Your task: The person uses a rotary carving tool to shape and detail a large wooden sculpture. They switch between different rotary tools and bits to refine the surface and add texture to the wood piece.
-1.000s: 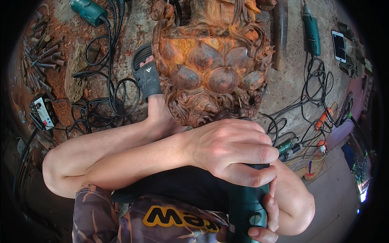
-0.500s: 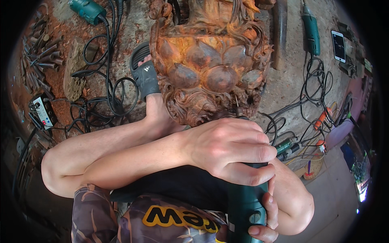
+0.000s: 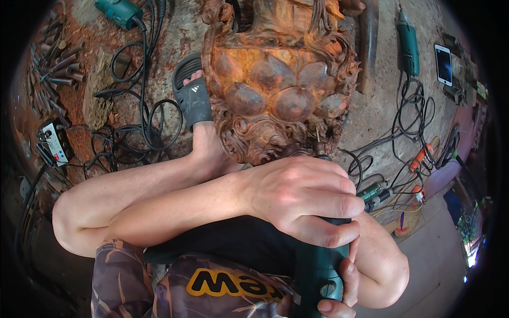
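Observation:
A dark green electric die grinder (image 3: 318,270) lies in both my hands, pointing away from me. My left hand (image 3: 302,193) reaches across from the left and wraps over its front end. Lower down, my right hand (image 3: 344,291) grips the rear of the body, its fingers partly hidden behind it. The thin bit (image 3: 318,135) points at the curled lower right edge of a reddish-brown wood carving (image 3: 293,103) with rounded bumps and swirls. Whether the tip touches the wood I cannot tell.
Another green grinder (image 3: 408,47) lies at the right, near a phone (image 3: 443,64). A third green tool (image 3: 119,11) sits at the far left, with tangled black cables (image 3: 127,146), a control box (image 3: 53,143) and a pile of metal bits (image 3: 58,69). My sandalled foot (image 3: 193,98) is beside the carving.
The grinder's rear end has swung slightly left and its bit slightly right. The carving appears a little further right in the picture. Both hands keep their hold.

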{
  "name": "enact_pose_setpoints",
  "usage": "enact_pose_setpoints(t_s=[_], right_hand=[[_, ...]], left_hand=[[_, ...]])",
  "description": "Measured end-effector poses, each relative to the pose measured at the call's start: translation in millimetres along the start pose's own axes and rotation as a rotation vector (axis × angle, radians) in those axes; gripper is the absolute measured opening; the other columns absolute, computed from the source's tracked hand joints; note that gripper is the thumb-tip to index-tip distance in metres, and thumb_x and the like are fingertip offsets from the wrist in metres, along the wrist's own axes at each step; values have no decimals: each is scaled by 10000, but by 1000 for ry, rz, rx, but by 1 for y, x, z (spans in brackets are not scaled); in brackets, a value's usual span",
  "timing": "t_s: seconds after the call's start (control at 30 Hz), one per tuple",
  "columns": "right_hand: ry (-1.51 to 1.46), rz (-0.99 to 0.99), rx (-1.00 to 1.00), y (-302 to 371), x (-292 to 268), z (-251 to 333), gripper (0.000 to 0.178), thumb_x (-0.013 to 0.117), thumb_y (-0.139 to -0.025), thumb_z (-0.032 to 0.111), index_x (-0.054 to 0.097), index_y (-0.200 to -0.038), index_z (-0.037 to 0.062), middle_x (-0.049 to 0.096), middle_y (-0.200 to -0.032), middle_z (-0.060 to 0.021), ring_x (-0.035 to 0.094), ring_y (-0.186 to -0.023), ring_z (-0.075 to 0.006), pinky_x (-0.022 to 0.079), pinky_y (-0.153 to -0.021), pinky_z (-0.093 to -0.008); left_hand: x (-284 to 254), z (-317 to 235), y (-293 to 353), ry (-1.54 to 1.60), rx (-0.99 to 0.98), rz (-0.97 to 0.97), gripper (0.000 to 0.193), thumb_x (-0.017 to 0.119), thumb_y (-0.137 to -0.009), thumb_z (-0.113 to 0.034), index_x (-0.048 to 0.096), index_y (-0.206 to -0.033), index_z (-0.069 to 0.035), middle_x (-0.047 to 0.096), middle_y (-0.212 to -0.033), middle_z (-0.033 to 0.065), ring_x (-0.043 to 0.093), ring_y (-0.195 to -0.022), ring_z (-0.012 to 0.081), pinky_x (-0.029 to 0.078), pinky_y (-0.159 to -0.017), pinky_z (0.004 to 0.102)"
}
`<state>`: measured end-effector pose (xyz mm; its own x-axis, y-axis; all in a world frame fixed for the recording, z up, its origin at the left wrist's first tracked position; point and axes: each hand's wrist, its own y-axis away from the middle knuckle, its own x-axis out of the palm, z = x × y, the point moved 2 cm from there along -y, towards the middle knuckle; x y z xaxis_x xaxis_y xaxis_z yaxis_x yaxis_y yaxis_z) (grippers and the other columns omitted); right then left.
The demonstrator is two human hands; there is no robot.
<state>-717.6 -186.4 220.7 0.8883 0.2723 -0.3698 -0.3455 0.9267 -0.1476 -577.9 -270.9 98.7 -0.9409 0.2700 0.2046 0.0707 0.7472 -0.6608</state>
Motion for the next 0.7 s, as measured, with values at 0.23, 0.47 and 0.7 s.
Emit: enact_pose_setpoints(t_s=[0.23,0.47,0.7], right_hand=[[7,-16,0,4,3,0,489,675,-821,206,551,-1148,-136,625,-1225,-448,683,-1163,-508,511,-1065,-559],[32,-58,1,1,-7,-1,508,680,-805,212,553,-1138,-151,626,-1222,-448,679,-1169,-505,503,-1075,-547],[64,-123,1,-1,-13,-2,528,685,-790,218,554,-1128,-166,627,-1219,-448,675,-1176,-502,495,-1085,-534]], left_hand=[[3,-4,2,8,-19,-38,146,779,-842,-89,667,-932,-64,624,-971,58,675,-806,221,606,-682,358],[-1,0,2,0,13,10,161,790,-842,-83,705,-974,-44,679,-984,105,700,-800,239,600,-680,357],[-1,0,1,-35,-25,11,128,782,-844,-92,687,-925,-63,638,-988,68,681,-819,229,593,-679,355]])
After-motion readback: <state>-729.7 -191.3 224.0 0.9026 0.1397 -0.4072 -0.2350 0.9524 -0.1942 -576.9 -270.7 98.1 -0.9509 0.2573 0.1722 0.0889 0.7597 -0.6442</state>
